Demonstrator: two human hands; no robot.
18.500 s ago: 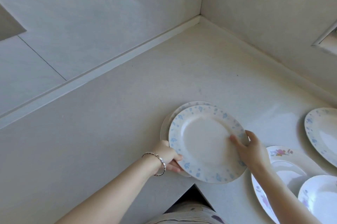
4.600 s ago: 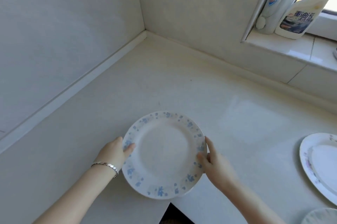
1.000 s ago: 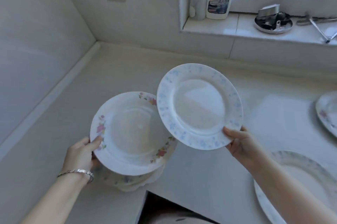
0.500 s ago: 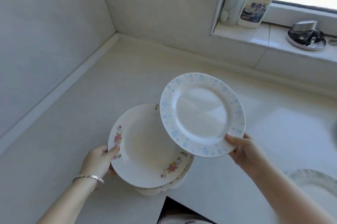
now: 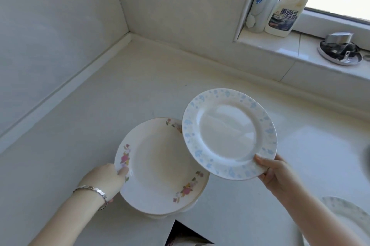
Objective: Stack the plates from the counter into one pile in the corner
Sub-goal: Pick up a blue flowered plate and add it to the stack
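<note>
- Pale matte table (image 5: 120,105) meets smooth white walls at a corner.
- Left hand (image 5: 104,177) fingers grip the glossy round flowered pile (image 5: 160,165), held low.
- Right hand (image 5: 274,173) fingers pinch the blue-speckled plate (image 5: 228,133), tilted, overlapping the pile.

Glossy glazed ceramic on the blue-speckled plate (image 5: 228,135), catching a bright sheen. The flower-rimmed plate (image 5: 160,167) looks the same smooth glaze, softer in shine. Countertop (image 5: 120,93) reads as matt, pale stone. Wall tiles (image 5: 50,25) smooth, faintly satin. Bracelet (image 5: 91,190): polished, faceted metal. Cleaner bottle (image 5: 288,9) on the sill is shiny plastic.
</note>
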